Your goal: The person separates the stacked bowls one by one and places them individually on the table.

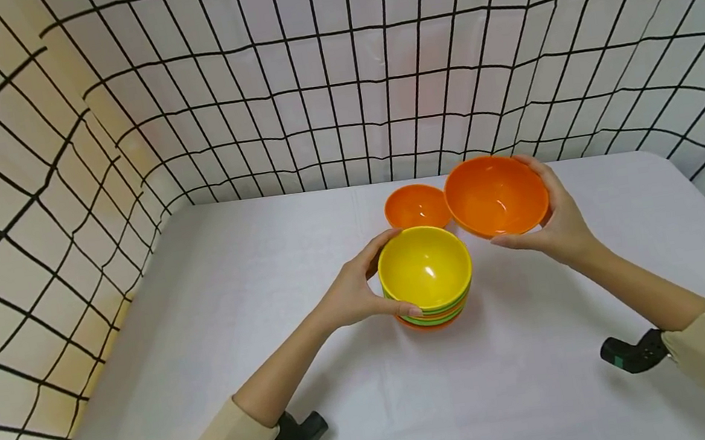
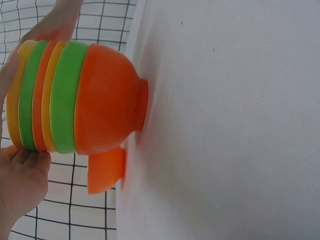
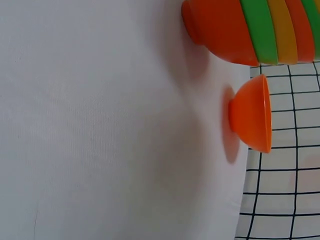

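A stack of nested bowls (image 1: 427, 277) stands on the white table (image 1: 267, 284), yellow on top, with green, yellow and orange rims below it (image 2: 75, 105) (image 3: 260, 30). My left hand (image 1: 361, 282) grips the stack's left side, thumb and fingers curled round the rim. My right hand (image 1: 550, 211) holds a large orange bowl (image 1: 495, 196) tilted in the air just right of and behind the stack. A small orange bowl (image 1: 416, 206) sits upright on the table behind the stack (image 2: 105, 170) (image 3: 252, 114). The right wrist view does not show the right hand or its bowl.
White walls with a black grid (image 1: 331, 65) close off the table at the back, left and right. Bare white tabletop stretches to the left and in front of the bowls. Black wrist mounts (image 1: 301, 430) (image 1: 635, 353) show near my sleeves.
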Motion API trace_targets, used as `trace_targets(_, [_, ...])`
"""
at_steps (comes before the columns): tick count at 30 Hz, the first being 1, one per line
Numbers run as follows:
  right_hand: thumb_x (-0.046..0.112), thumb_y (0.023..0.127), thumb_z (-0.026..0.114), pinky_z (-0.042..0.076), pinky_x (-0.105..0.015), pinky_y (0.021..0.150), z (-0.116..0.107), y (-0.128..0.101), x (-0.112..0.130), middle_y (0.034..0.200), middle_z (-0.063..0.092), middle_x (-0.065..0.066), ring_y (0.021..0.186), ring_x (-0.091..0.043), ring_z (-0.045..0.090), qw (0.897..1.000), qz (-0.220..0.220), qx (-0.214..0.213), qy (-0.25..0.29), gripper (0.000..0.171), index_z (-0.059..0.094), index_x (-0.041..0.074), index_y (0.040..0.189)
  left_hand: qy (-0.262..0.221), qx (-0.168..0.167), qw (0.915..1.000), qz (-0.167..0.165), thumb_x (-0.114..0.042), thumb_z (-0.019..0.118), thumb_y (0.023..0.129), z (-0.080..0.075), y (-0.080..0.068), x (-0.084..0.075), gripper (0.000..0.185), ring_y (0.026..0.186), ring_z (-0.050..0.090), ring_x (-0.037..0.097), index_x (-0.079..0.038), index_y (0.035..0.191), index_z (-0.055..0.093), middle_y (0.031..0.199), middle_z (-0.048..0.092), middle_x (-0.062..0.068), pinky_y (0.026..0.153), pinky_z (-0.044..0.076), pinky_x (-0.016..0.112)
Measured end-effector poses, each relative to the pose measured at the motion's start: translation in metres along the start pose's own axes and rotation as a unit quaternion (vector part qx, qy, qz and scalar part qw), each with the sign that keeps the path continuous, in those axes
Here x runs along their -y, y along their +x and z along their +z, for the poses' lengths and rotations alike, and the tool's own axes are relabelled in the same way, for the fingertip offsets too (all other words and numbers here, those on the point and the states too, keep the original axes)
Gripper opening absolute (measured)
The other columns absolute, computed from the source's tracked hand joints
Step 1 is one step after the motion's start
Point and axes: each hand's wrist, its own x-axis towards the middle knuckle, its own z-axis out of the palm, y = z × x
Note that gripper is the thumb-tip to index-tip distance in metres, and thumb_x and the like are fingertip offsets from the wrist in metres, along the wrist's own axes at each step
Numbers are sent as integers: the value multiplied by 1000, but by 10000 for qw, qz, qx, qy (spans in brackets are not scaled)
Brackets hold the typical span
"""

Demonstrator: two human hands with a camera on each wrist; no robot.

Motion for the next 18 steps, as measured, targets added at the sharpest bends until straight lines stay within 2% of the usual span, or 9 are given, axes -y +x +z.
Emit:
trace_targets(3, [-16,61,74,46,-8,81,-2,0,-2,136,39,-5,115,-10,40,9998,48,-38,-174,97,27,9,143,-5,39,10000,-46,-8,84,64,-2,-3,-11,99,132,36,20,-5,144,25,144,37,8,110,30,31])
trace_targets(5, [-15,62,75,46,-7,82,-4,1,-4,136,39,-5,115,-9,40,9995,101,-76,-274,97,27,8,143,-19,46,9999,-88,-10,84,65,-2,-3,-12,99,132,36,19,-5,144,26,144,36,7,110,29,31])
trace_targets(13, [-10,64,77,44,-6,84,-10,2,-17,138,39,-6,115,-8,39,9978,360,-238,-507,97,25,11,144,19,-3,10000,14,-20,87,62,2,3,17,102,131,36,12,-17,145,26,143,37,-4,110,30,28])
trace_targets(16, [-7,65,78,44,-7,84,-13,3,-23,139,38,-8,115,-9,39,9964,443,-283,-664,98,24,12,144,-18,-7,10000,29,-21,87,62,2,4,19,102,130,37,10,-19,144,27,143,37,-6,109,31,26])
trace_targets(18, [-5,66,79,44,-7,84,-16,4,-26,140,37,-10,116,-10,39,9950,526,-313,-789,98,23,14,145,-36,3,10000,-20,-19,87,62,1,3,13,101,130,37,11,-18,144,27,143,37,-4,109,30,26])
